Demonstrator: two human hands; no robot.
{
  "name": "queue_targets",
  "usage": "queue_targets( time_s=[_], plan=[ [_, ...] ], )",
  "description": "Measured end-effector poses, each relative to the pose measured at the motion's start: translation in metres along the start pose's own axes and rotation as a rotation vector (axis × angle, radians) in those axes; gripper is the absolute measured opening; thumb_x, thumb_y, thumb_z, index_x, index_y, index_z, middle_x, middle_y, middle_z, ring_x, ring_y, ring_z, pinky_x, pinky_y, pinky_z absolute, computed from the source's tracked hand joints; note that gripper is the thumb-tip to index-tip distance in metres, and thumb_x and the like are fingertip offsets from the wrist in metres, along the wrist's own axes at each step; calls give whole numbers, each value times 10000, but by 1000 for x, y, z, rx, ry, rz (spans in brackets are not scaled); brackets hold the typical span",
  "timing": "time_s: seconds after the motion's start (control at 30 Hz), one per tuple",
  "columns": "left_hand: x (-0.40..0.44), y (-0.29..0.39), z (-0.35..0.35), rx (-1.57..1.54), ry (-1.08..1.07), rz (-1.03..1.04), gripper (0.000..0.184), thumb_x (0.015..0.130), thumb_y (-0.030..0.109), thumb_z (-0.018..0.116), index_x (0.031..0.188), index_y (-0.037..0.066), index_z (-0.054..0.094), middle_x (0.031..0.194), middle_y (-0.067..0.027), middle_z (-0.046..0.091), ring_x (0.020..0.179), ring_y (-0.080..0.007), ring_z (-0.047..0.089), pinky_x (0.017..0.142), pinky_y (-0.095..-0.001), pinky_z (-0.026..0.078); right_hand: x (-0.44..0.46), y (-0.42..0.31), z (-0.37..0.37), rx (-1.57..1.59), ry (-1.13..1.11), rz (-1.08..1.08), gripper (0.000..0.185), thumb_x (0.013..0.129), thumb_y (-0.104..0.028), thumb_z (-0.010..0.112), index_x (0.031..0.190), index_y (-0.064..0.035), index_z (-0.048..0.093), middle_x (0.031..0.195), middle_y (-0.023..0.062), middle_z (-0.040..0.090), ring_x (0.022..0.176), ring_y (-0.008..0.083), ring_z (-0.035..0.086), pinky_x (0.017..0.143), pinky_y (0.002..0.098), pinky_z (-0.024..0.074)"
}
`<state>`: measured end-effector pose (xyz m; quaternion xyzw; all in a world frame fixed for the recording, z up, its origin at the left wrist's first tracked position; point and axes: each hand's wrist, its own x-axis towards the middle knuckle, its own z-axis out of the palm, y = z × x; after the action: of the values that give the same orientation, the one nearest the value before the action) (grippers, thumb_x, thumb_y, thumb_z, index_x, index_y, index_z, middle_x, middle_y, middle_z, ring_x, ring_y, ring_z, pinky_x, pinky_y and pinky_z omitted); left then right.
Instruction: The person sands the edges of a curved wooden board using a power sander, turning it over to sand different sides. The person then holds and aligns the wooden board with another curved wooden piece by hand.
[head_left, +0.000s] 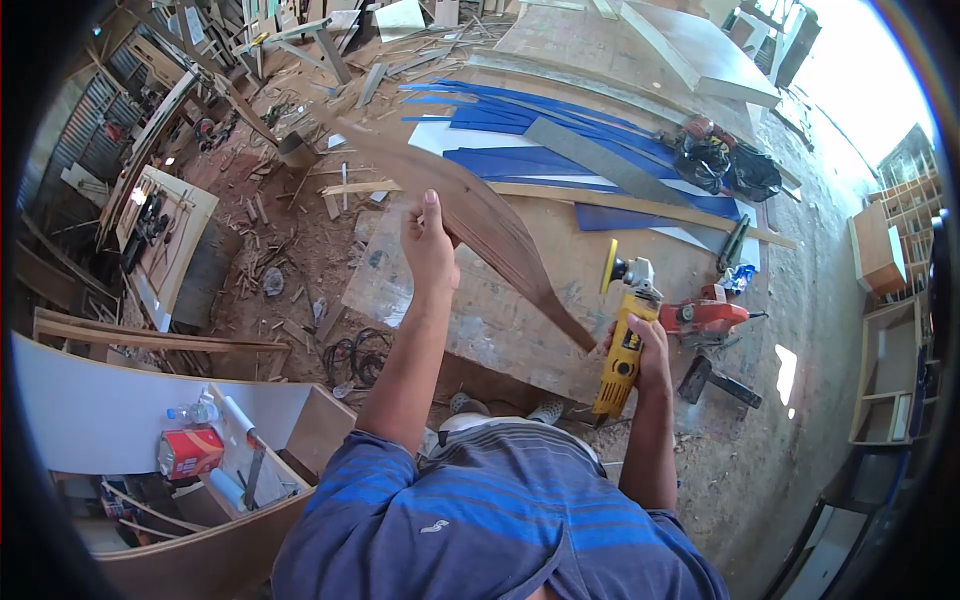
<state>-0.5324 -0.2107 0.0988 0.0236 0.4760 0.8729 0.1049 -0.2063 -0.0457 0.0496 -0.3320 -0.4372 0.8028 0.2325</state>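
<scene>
Left hand (430,245): closed round the edge of a curved wooden piece (480,215), thumb laid up on the face, fingers going behind it. Right hand (645,355): wrapped round the yellow body of an angle grinder (622,350), thumb side up; the round yellow disc is at the far end of the tool, facing the wooden piece and apart from it. The wood is brown, streaked with dark grain, broad in the middle and narrow toward the near end. It is held up over the worktop (480,325), slanting from far left to near right, its near tip beside the right fingers; cannot tell whether they touch it.

Nearest: wearer's dark shirt with blue stripes. To the left, an open wooden cabinet (215,545) with a red tin (192,453), a clear bottle (193,412) and pale rolls. Past it, a coil of black cable (358,358) on the ground (285,235).

On the worktop, just right of the grinder: a red power tool (703,318), and nearer, a hammer-like tool (728,385), partly dark. Farther over: a long wooden strip (630,207), blue sheets and strips (520,165), a grey board (600,160) lying across them, a black plastic bag (725,165) at their right.

Farther left, a smaller table (185,225) bearing dark tools; offcuts scattered over the brown ground. Far right, wooden shelving (888,365) along the edge of the floor.
</scene>
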Motion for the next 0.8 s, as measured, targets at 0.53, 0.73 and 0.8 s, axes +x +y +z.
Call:
queue_targets(
  time_s=[0.53,0.73,0.8],
  plan=[
    [5,42,-46,78,117,186,374,1060,400,737,1141,75,571,1033,-50,673,913,-132,673,763,-309,579,2,1,3,-36,-31,68,324,986,-247,701,1199,-26,596,926,138,706,725,247,731,639,386,620],
    [14,11,-12,179,91,71,382,1059,399,735,1087,30,641,949,-50,663,861,-120,614,765,-298,514,5,6,13,-61,-184,92,336,977,-219,696,1221,-12,593,939,155,721,754,259,744,668,405,640],
    [12,-5,-1,290,97,45,398,1063,394,730,1102,4,663,945,-52,665,855,-114,599,752,-299,500,4,7,20,-56,-219,89,359,973,-223,707,1234,-6,590,936,160,727,760,264,748,688,412,642]
  ],
)
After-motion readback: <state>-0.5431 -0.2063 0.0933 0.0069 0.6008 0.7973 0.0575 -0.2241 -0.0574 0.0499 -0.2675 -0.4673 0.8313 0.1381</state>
